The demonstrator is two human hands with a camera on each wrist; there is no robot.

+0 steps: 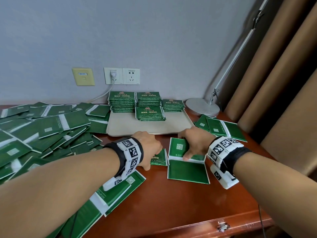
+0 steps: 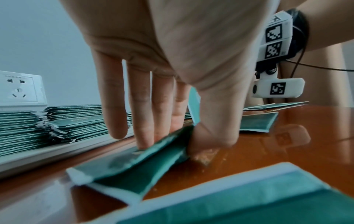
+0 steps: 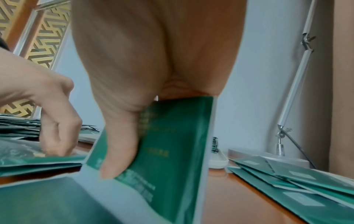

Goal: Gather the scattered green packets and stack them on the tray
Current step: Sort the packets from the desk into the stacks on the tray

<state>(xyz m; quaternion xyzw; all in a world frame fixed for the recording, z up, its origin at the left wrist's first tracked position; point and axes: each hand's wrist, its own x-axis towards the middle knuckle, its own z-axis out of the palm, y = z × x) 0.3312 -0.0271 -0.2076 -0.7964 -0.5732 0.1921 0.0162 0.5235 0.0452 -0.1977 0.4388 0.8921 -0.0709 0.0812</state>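
A beige tray point(image 1: 145, 127) at the back of the wooden table carries several neat stacks of green packets point(image 1: 121, 102), whose edges also show beside the tray rim point(image 2: 57, 150). Just in front of the tray, my left hand point(image 1: 154, 152) pinches a few green packets point(image 2: 134, 159) between fingers and thumb, low on the table. My right hand point(image 1: 188, 146) grips one green packet point(image 1: 177, 146) tilted up on its edge, thumb point(image 3: 118, 151) on its printed face point(image 3: 172, 144) and fingers behind it. Another packet point(image 1: 187, 171) lies flat below it.
A big loose heap of green packets point(image 1: 42, 131) covers the table's left side. A few more packets point(image 1: 223, 129) lie at the right by a lamp base point(image 1: 202, 105). One packet point(image 1: 116, 191) lies under my left forearm. Wall sockets point(image 1: 121, 75) sit behind the tray; brown curtains point(image 1: 283, 83) hang at the right.
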